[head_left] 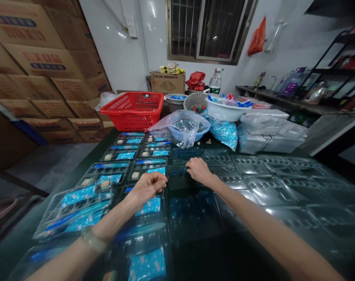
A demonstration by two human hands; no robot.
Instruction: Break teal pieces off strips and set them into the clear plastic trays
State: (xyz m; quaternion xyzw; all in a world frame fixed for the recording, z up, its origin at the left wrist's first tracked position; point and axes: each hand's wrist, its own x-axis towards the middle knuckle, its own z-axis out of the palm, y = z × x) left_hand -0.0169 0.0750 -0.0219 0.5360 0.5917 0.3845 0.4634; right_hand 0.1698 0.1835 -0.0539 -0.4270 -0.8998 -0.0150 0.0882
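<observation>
Clear plastic blister trays cover the dark table in rows. The left ones (118,154) hold blue pens, blue packets and small erasers; those on the right (253,164) look unfilled. My left hand (149,185) hovers closed in a loose fist over a filled tray with a blue packet (154,170); what it holds, if anything, is hidden. My right hand (198,170) rests with fingers curled down on a tray (177,171) in the middle column, its fingertips pinched at the tray's edge.
A red basket (133,110) stands at the back left. Beside it lie a plastic bag over a blue bowl (181,128), a bag of blue packets (224,132), a white bowl (224,109) and stacked clear trays (268,132). Cardboard boxes (42,58) line the left wall.
</observation>
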